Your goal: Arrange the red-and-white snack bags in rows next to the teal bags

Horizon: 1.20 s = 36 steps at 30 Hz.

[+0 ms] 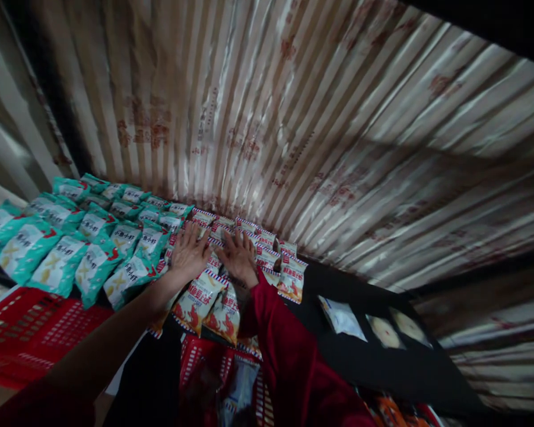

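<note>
My left hand (190,252) lies with fingers spread on several white-and-orange snack bags (198,299) that have striped edges. Beside it, my right hand (239,258) rests on the same group of bags, its fingers apart. Neither hand is wrapped round a bag. Further bags of this kind (291,277) stand to the right of my right hand, and some lie behind my fingertips. Left of my left hand are rows of teal snack bags (95,264) with white label areas. My hands and forearms hide part of the white-and-orange bags.
On the black surface (409,362) to the right lie a white-and-blue packet (342,317) and two pale packets (385,331). Red plastic baskets (35,332) stand at the front; the middle one holds a bluish packet (240,382). Striped plastic-like sheeting (267,107) rises behind.
</note>
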Tool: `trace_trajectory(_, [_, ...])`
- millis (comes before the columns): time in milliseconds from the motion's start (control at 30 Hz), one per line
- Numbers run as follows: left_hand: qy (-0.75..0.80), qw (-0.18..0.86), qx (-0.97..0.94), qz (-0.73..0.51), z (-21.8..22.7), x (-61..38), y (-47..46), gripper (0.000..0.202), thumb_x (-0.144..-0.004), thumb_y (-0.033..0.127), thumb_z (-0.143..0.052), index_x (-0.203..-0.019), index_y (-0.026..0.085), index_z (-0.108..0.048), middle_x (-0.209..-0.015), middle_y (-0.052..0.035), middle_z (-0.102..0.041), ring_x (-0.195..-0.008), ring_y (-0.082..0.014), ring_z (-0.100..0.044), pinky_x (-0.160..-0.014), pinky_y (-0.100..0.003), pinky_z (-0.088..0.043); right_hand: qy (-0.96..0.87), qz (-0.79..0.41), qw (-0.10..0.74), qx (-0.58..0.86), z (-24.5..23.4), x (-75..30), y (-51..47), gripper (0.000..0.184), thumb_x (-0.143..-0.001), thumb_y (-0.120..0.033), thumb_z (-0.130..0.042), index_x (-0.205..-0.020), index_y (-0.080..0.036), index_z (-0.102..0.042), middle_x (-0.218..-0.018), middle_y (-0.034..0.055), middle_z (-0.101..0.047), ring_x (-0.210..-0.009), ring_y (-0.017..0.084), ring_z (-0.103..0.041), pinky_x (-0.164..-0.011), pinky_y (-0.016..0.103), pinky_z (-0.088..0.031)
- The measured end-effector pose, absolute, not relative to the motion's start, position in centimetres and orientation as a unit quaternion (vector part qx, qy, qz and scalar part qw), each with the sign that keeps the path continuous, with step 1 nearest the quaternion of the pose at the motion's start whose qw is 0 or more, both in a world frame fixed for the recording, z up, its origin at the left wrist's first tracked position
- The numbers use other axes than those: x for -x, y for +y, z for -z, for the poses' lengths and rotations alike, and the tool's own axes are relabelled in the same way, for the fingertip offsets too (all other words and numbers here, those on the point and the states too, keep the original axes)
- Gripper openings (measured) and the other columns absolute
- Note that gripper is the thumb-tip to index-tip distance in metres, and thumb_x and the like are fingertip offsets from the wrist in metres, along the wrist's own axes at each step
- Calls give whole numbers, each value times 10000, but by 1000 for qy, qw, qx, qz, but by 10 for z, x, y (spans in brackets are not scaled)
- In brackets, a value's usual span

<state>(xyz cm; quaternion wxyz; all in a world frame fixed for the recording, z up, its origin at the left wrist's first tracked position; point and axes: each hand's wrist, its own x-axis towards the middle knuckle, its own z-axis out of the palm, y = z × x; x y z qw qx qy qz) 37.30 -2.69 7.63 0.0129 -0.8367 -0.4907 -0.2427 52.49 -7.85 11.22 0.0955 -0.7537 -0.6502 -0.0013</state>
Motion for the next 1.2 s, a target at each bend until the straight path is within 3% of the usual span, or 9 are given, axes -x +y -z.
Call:
trace_trajectory(300, [-483, -15, 863, 148, -58, -392, -34, 535, -917, 453, -335, -1385, 206, -412, -1484, -113, -330, -1391, -303, -226, -1120, -494, -142, -643, -7, 80, 762, -80, -532, -87, 629, -896, -609, -309, -1443, -299, -276, -1547, 59, -180, -1416, 308, -138, -1097, 506, -146])
trace_trajectory(467, [-483, -20, 862, 154, -70, -399, -29, 554, -925, 477, -303, -1401, 206, -384, -1502, -135, -282, -1404, -299, -183, -1119, -484, -156, -644, 22, 104, 758, -93, -545, -80, 620, -886, -610, -344, -1428, -311, -311, -1534, 69, -229, -1408, 299, -173, -1097, 482, -154])
trace_trajectory(767, [-479, -33, 866, 138, -62, -430, -11, 523, -919, 422, -324, -1414, 253, -355, -1534, -57, -210, -1415, -282, -145, -1134, -490, -111, -603, 53, 100, 789, -72, -566, -71, 603, -895, -569, -363, -1422, -276, -336, -1504, 83, -307, -1389, 320, -216, -1091, 489, -159])
trace_trajectory(1100, [-469, -48, 874, 118, -75, -443, -24, 552, -928, 443, -268, -1440, 238, -290, -1544, -87, -163, -1423, -272, -103, -1130, -504, -95, -574, 36, 96, 812, -97, -580, -83, 623, -890, -610, -319, -1434, -308, -293, -1532, 72, -238, -1414, 296, -154, -1099, 486, -154])
trace_trajectory(1200, [-439, -54, 891, 100, -74, -451, -36, 537, -926, 452, -270, -1414, 243, -352, -1539, -77, -182, -1423, -269, -106, -1128, -516, -87, -564, 2, 78, 822, -88, -587, -94, 612, -896, -603, -305, -1431, -305, -305, -1524, 73, -260, -1404, 310, -184, -1093, 501, -161])
